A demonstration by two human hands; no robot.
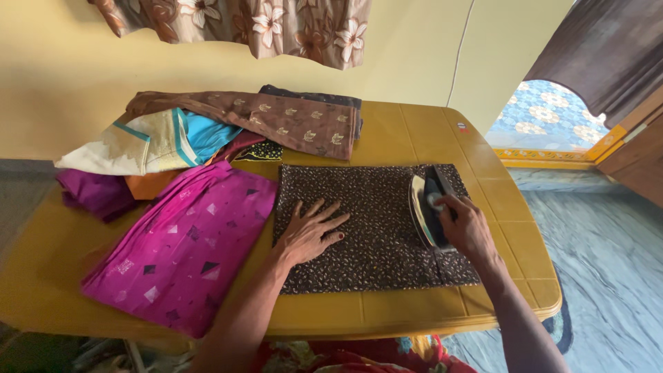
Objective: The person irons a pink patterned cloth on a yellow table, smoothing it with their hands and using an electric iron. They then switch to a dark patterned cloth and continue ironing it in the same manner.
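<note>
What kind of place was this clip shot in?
Probably a room in a home, used for ironing. A yellow table stands by a yellow wall, with folded clothes piled on it. The right hand holds an iron on a dark cloth; the left hand presses it flat.

A dark brown speckled cloth [376, 228] lies flat, folded square, with a black iron [428, 207] tilted on its right part.

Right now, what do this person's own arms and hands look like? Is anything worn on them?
Both forearms are bare, with no sleeves in view. The left hand has dark red polish on its nails. No rings, bangles or watch show on it. The right hand also shows no jewellery or glove, and its nails cannot be seen clearly.
</note>
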